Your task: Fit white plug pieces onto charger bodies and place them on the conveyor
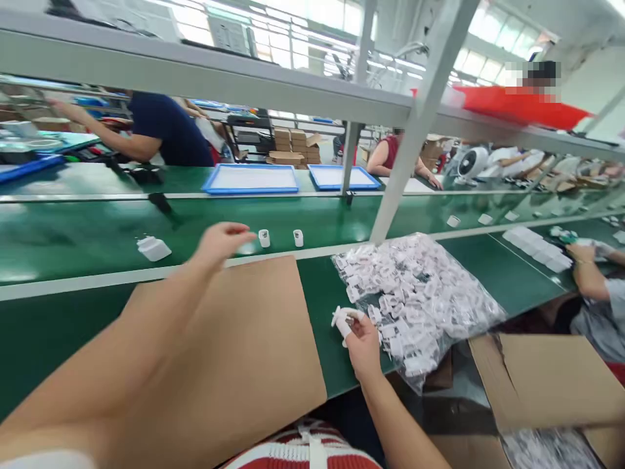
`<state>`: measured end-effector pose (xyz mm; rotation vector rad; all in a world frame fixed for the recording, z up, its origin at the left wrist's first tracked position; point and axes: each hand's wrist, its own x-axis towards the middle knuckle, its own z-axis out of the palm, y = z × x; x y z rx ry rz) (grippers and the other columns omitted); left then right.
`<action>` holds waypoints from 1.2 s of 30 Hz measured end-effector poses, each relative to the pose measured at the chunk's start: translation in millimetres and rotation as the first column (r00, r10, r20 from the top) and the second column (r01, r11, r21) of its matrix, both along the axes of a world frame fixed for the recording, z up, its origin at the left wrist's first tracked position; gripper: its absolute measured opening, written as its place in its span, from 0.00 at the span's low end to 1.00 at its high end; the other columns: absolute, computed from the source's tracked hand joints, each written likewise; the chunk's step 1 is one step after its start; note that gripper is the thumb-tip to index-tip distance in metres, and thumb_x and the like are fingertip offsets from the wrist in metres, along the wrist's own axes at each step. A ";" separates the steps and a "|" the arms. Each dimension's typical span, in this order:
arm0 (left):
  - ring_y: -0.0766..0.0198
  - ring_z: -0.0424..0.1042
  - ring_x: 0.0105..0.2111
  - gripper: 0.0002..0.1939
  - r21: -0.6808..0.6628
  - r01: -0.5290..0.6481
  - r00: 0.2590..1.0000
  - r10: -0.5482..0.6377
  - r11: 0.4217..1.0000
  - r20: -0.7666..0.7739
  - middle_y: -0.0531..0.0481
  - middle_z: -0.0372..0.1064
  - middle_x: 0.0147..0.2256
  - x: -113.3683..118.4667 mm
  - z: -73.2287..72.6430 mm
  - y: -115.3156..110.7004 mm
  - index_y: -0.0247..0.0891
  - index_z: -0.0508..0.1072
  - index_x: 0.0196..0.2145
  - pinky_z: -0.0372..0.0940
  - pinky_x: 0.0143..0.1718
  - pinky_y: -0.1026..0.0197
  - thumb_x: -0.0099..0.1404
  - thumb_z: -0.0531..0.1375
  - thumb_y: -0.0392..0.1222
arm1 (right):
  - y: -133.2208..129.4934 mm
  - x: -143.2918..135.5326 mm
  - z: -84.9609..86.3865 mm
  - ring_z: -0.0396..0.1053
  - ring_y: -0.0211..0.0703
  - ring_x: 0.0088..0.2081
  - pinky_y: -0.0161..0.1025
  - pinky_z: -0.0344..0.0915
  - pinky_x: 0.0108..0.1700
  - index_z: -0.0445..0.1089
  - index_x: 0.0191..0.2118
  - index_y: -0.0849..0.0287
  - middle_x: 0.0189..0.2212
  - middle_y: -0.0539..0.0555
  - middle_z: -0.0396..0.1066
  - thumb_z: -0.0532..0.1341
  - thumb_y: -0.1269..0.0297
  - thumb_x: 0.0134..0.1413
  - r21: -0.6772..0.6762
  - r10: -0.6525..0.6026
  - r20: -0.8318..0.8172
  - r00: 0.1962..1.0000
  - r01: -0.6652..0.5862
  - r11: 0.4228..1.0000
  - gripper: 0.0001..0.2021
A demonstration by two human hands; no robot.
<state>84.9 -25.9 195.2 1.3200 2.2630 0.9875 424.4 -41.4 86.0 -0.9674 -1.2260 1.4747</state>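
My left hand (222, 244) is stretched over the green conveyor belt, slightly blurred, its fingers extended and apart with nothing visible in them. Just beyond its fingertips stands a small white plastic housing (264, 238), and a second white housing (298, 238) is to the right. White coverings wrap some fingertips of my right hand (362, 335), which pinches a small white plastic part (338, 317) above the green bench. Beside that hand a clear plastic bag (459, 293) lies spread, heaped with many similar white parts. A brown cardboard sheet (258, 326) lies beneath my left forearm.
A white piece (153, 248) lies on the belt at left. Blue-rimmed trays (251, 191) line the far side. A slanting metal post (405, 124) rises beyond the bag. At right are a cardboard box (556, 378), white stacked pieces (537, 249) and a co-worker's hand (581, 253).
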 end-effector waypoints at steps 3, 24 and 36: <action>0.31 0.61 0.62 0.43 -0.093 -0.269 0.962 0.265 0.958 -0.060 0.23 0.62 0.61 -16.7 -25.3 31.7 0.18 0.65 0.59 0.60 0.61 0.42 0.58 0.72 0.54 | -3.0 -1.7 -4.6 0.71 0.42 0.30 0.31 0.63 0.21 0.77 0.41 0.57 0.33 0.56 0.79 0.69 0.55 0.50 0.023 0.042 0.071 0.997 -0.044 0.999 0.14; 0.53 0.73 0.44 0.20 0.217 0.492 0.863 -0.505 0.843 0.005 0.43 0.77 0.43 52.0 -80.7 -115.6 0.39 0.78 0.45 0.69 0.46 0.56 0.67 0.59 0.57 | -13.6 -56.6 48.1 0.71 0.41 0.37 0.38 0.70 0.39 0.78 0.45 0.53 0.40 0.54 0.73 0.62 0.66 0.63 0.508 0.148 0.516 0.844 -0.440 0.740 0.08; 0.56 0.72 0.39 0.16 0.414 0.438 0.855 -0.513 0.798 0.083 0.45 0.74 0.37 39.6 -113.8 -111.6 0.39 0.79 0.37 0.67 0.43 0.57 0.68 0.62 0.55 | -4.9 -122.6 57.8 0.63 0.47 0.36 0.40 0.62 0.36 0.66 0.33 0.56 0.33 0.54 0.65 0.54 0.82 0.45 0.516 -0.221 0.855 0.469 -0.814 0.267 0.13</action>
